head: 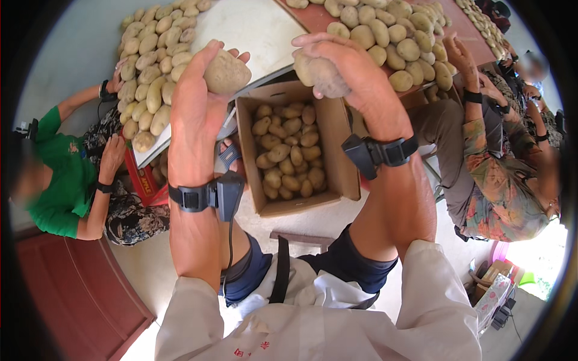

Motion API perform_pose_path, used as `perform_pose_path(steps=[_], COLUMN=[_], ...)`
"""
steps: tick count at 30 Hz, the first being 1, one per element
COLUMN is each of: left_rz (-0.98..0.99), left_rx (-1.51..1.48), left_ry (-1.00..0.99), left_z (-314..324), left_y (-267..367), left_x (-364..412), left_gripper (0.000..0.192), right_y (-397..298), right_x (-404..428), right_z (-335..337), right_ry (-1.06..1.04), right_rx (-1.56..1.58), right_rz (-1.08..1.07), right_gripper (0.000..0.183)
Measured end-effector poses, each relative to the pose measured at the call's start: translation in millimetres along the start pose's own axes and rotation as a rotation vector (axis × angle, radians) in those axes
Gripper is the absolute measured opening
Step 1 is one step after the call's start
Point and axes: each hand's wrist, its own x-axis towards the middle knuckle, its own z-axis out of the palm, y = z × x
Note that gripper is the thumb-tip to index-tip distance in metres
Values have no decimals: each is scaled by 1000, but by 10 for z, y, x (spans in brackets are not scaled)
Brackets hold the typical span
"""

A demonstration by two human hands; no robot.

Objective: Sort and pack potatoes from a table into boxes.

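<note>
In my left hand lies a large potato, held against the palm above the edge of the white tabletop. My right hand is curled around two potatoes that press against each other. Both hands are raised, one on either side of an open cardboard box. Many loose potatoes cover the bottom of that box. Parts of the right-hand potatoes are hidden by my fingers.
Potato heaps lie on the white table and on the red-brown table. A person in a green top sits at left. Another in patterned sleeves sits at right. A red carton and a low stool are near my legs.
</note>
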Motion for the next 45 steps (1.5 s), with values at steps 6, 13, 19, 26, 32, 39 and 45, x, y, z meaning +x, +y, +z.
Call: perform_pose_path(steps=[6,13,19,26,32,39,45], left_rz=[-34,-147,-436,-218,-289,-231,-147], left_rx=[282,803,1289,1070,729,838,773], left_ry=[-70,-286,-635,-359,-343,-320,-250], left_z=[-85,-36,-84,-86,-61,-109,-162], left_y=[-39,-154,-274,-149,-218,-200,-136], left_x=[-22,-239,-316,-293,-324,-326,-247], left_gripper=[36,36,38,37,43,48,46], right_y=[71,-215,-149,-127,201,187,355], right_x=[44,-61,-65,-84,-23,-28,79], right_z=[-43,114,-11,-9,-10,277,201], right_ry=[15,129,62,35,-44,-68,27], right_rx=[-63,36,74,35,-101,-120,-258], right_rz=[18,100,55,102,23,54,22], right_gripper=[31,22,21,22,35,36,35])
